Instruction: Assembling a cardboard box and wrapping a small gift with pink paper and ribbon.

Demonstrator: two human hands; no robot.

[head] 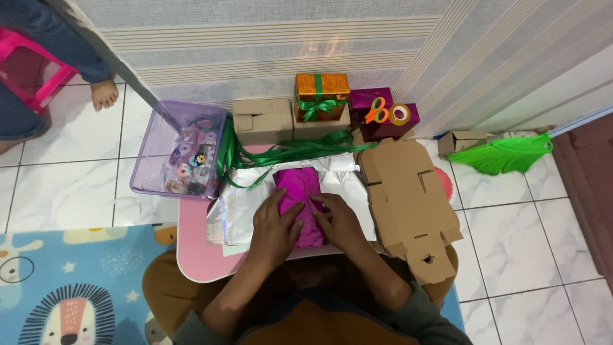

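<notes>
Both forearms reach forward from the seated person's lap over a small pink table (191, 255). Left hand (276, 225) lies flat, fingers pressed on the near left side of a magenta foil-wrapped parcel (300, 191); right hand (338, 220) mirrors it on the right edge, fingers curled, pinning the foil fold down. Parcel sits mid-table on silver wrapping sheets (239, 207). Flat cardboard box blank (408, 198) rests just right. Green ribbon (281, 152) trails behind, near a purple plastic tub (153, 160). Further back: wrapped orange gift (322, 86), orange scissors (377, 112), tape roll (400, 114).
</notes>
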